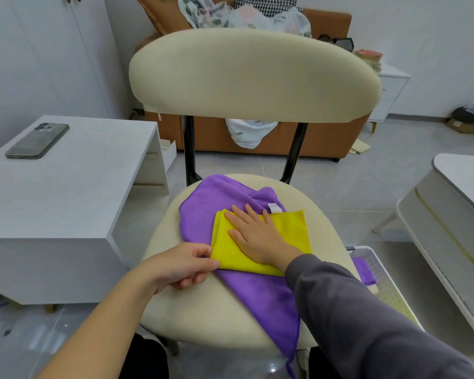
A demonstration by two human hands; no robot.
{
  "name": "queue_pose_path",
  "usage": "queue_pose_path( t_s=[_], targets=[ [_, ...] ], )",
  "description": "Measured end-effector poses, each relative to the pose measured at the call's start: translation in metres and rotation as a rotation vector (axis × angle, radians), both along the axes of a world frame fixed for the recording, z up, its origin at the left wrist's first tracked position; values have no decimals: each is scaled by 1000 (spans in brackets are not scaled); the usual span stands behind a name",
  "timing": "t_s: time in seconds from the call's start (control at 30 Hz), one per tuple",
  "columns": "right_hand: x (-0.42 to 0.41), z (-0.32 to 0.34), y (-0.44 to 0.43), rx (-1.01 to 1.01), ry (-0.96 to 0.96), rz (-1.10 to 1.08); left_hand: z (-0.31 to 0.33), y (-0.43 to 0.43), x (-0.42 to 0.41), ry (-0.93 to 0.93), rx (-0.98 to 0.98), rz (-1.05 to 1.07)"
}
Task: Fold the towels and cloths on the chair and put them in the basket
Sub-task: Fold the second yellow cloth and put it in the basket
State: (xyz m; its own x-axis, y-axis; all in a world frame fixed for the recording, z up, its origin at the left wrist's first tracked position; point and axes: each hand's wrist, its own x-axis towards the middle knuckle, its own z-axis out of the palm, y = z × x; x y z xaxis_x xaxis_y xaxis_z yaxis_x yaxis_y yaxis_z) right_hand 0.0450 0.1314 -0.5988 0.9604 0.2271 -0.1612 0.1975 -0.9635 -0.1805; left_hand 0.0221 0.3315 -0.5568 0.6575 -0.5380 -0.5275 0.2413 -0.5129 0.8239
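Chair seat carries purple towel, spread out, one corner hanging off the front edge. Basket sits just right of chair. Yellow cloth, folded, lies on the towel. Right hand lies flat on yellow cloth, fingers straight, pressing down. Left hand pinches its near-left corner.

The purple towel looks soft and fuzzy, the yellow cloth smooth, the chair padded, matt cream fabric.
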Motion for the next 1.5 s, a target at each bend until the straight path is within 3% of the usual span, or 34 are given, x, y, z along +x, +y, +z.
queue_pose_path(
  t_s=[0.23,0.4,0.5,0.6,0.83,1.07,1.23,1.5],
  targets=[
    [0,-1,1,-17,-13,15,-8,-18,-1,-124,-12,83],
    [21,25,1,195,53,-70,-9,-16,-2,-135,7,117],
    [40,35,4,110,27,-2,-9,-13,-6,-118,-10,144],
    [56,36,8,88,113,25,-12,-12,-5,-154,-5,151],
    [71,40,6,270,239,82,-10,-8,-2,-179,14,90],
    [76,62,21,-185,32,552,-10,-7,-1,-179,30,61],
    [78,64,35,-408,43,702,-9,-7,0,-179,40,43],
    [83,71,33,-396,45,683,-8,-6,1,-184,46,21]
  ],
)
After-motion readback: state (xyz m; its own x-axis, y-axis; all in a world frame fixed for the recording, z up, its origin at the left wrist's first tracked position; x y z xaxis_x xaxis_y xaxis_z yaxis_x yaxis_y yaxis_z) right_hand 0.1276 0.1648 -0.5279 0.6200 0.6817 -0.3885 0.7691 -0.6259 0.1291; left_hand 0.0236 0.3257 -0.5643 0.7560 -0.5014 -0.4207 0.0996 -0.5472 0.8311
